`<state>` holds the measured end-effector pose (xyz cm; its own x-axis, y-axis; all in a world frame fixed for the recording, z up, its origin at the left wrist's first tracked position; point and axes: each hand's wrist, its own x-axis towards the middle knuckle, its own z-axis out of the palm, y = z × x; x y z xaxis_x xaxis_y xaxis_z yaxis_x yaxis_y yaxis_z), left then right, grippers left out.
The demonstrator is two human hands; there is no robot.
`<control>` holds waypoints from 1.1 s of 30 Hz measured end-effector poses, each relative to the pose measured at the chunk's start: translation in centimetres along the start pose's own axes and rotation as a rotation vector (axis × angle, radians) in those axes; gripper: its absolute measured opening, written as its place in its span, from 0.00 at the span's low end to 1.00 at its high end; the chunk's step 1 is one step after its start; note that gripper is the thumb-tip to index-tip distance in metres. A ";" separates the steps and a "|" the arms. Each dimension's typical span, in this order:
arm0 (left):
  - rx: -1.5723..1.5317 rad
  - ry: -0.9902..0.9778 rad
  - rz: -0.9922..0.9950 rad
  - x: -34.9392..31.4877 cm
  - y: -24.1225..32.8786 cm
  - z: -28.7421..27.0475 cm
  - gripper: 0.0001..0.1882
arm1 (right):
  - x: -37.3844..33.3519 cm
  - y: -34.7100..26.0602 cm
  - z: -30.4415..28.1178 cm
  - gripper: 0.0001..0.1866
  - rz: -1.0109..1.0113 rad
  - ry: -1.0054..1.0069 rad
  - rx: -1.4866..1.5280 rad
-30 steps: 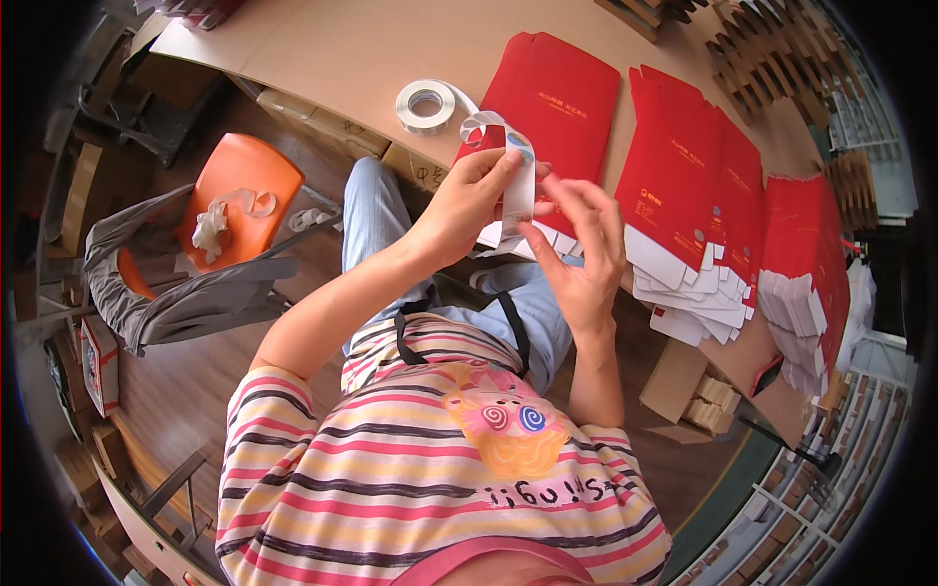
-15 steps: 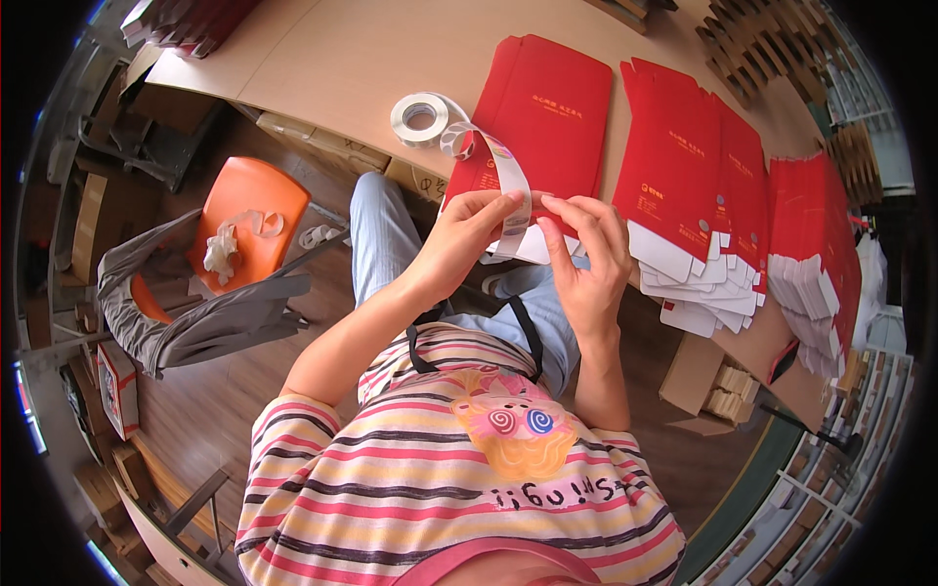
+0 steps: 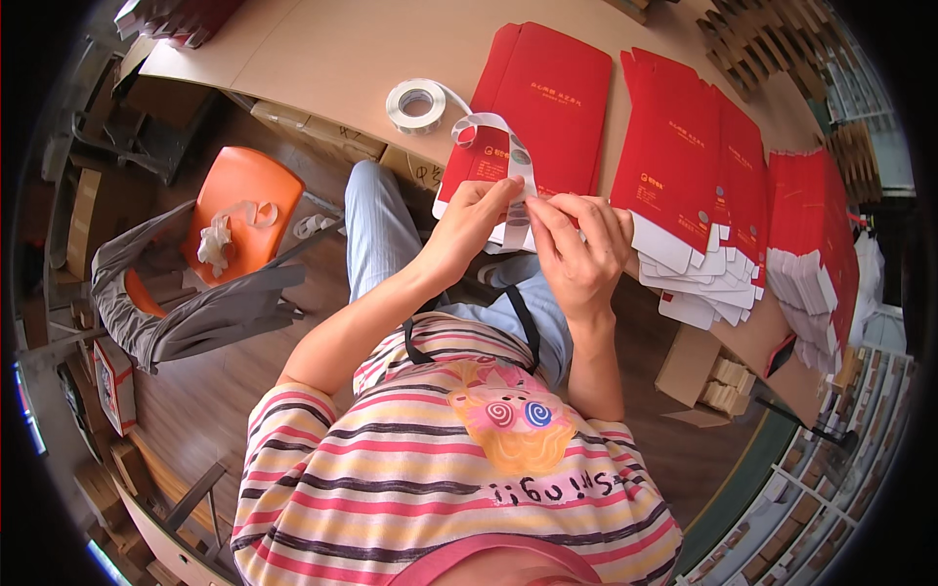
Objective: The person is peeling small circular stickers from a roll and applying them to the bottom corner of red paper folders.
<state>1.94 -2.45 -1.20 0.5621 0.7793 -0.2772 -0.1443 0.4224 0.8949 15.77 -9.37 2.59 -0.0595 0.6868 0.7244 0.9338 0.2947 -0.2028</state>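
A strip of round clear stickers [image 3: 496, 121] loops from a white roll [image 3: 415, 105] standing on the table down to my hands. My left hand [image 3: 467, 234] is closed, pinching the strip between thumb and forefinger, and its loose end hangs below. Close against the strip's right edge, my right hand [image 3: 582, 244] has thumb and forefinger pressed together. Whatever is between those fingertips is too small to make out. Behind the hands lies a flat red box [image 3: 547, 98] with gold print and a white lower flap, partly covered by the strip and fingers.
More flat red boxes [image 3: 674, 146] overlap to the right, beside a thick stack of them [image 3: 811, 215]. An orange chair [image 3: 256, 190] with a grey cloth [image 3: 166, 327] and crumpled backing stands at left. An opened carton [image 3: 689, 366] sits below the table's right part.
My right hand's thumb and forefinger have come together and moved left to the strip's edge. My left hand still pinches the strip, which now curves over more loosely.
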 end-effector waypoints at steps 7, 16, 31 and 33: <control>-0.159 0.055 -0.036 -0.9 1.2 0.9 0.22 | -1.0 0.8 0.4 0.12 -0.199 0.023 -0.087; 0.271 0.069 0.294 0.1 0.5 -0.6 0.25 | -0.4 4.9 -1.9 0.04 0.677 0.038 0.736; 0.796 0.068 0.527 1.0 -2.3 -1.7 0.18 | -2.1 12.9 2.7 0.10 0.855 -0.562 0.570; 0.790 0.066 0.524 1.1 -2.5 -1.7 0.18 | -2.1 12.9 2.8 0.10 0.829 -0.541 0.605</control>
<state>1.48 -1.85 -4.30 0.5314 0.8154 0.2295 0.2406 -0.4050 0.8821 26.99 -5.16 -3.38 0.2120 0.9693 -0.1246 0.4448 -0.2092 -0.8708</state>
